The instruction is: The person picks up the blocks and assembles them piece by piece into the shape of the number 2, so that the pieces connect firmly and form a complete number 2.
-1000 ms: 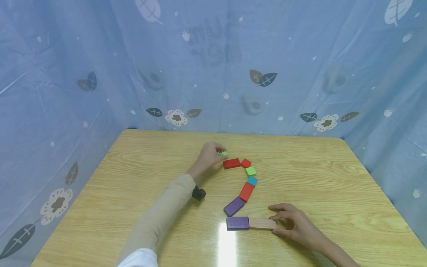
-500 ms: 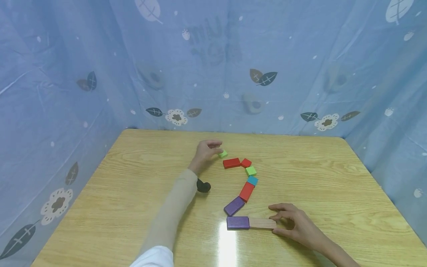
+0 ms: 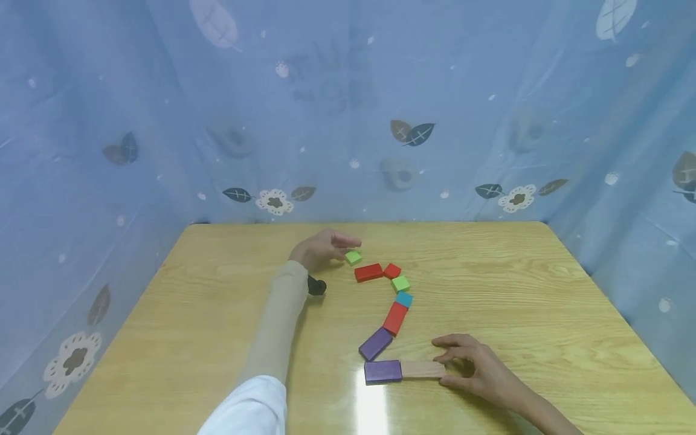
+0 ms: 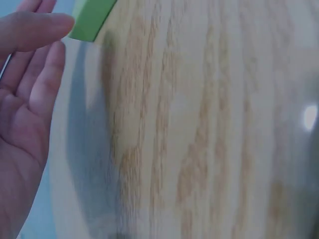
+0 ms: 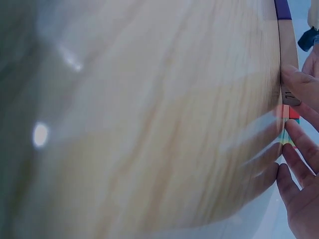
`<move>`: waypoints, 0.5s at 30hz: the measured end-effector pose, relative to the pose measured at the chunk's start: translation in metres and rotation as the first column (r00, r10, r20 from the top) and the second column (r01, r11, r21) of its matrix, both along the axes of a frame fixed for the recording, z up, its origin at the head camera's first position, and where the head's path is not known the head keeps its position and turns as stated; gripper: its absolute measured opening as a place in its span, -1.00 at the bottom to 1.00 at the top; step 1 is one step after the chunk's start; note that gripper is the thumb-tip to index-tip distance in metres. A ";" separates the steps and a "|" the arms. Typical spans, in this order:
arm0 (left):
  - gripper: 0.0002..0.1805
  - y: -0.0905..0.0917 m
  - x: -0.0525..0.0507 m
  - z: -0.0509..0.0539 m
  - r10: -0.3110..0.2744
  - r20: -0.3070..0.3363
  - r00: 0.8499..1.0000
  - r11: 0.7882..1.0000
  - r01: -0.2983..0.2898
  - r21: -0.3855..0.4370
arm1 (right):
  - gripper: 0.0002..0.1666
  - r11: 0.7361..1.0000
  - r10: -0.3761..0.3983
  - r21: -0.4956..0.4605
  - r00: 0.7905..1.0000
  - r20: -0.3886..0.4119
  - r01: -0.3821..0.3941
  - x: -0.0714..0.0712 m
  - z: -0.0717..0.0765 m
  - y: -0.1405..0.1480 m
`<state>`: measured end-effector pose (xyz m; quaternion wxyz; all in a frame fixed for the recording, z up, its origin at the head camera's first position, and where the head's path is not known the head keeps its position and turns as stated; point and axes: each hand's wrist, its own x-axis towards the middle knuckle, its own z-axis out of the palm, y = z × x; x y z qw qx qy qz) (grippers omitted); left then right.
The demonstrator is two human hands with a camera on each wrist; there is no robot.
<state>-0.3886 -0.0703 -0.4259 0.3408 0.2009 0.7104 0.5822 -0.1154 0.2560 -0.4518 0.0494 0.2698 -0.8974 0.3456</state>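
My left hand (image 3: pixel 323 249) is at the far side of the table, fingers extended, beside a light green block (image 3: pixel 353 258). In the left wrist view the thumb tip (image 4: pixel 62 24) lies at the edge of that green block (image 4: pixel 93 19); whether it touches cannot be told. With thumb and a finger, my right hand (image 3: pixel 472 366) pinches the right end of a plain wooden block (image 3: pixel 421 370). Printed digits show on this wooden block (image 5: pixel 289 94) in the right wrist view. Its left end meets a purple block (image 3: pixel 383 371).
A curve of blocks runs from a second purple block (image 3: pixel 376 344) through a long red block (image 3: pixel 394 318), a blue block (image 3: pixel 403 299), another green block (image 3: pixel 400 283) and a small red block (image 3: pixel 392 270) to a red block (image 3: pixel 368 272). A blue curtain (image 3: pixel 348 109) stands behind the table.
My left hand has released the green block and drawn back leftward, its fingers straightening. The head view has shifted slightly. My right hand stays at the wooden block.
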 end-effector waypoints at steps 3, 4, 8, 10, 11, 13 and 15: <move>-0.28 -0.002 -0.003 -0.004 -0.038 -0.003 0.999 0.999 0.038 -0.034 | -0.78 1.000 0.013 -0.004 1.000 0.001 -0.013 0.000 0.000 -0.001; -0.27 -0.002 -0.005 -0.005 -0.056 -0.027 0.998 0.997 0.055 -0.054 | -0.78 1.000 0.015 -0.005 1.000 0.002 -0.015 0.000 -0.001 -0.002; -0.33 -0.003 -0.012 -0.009 -0.107 -0.109 0.988 0.990 0.096 -0.102 | -0.78 1.000 0.014 -0.012 1.000 -0.001 -0.014 0.000 -0.001 -0.002; -0.37 -0.002 -0.015 -0.010 -0.128 -0.160 0.979 0.987 0.110 -0.113 | -0.79 1.000 0.006 -0.010 1.000 0.000 -0.006 0.000 -0.001 -0.001; -0.40 -0.002 -0.017 -0.010 -0.132 -0.176 0.975 0.987 0.114 -0.112 | -0.79 1.000 0.002 -0.007 1.000 -0.001 -0.002 0.000 -0.001 -0.001; -0.45 -0.001 -0.020 -0.011 -0.139 -0.221 0.965 0.987 0.116 -0.116 | -0.78 1.000 -0.003 -0.005 1.000 0.008 0.003 0.000 -0.001 0.000; -0.50 0.000 -0.021 -0.012 -0.137 -0.267 0.954 0.985 0.102 -0.140 | -0.78 1.000 -0.002 -0.005 1.000 0.011 0.002 0.000 -0.001 0.001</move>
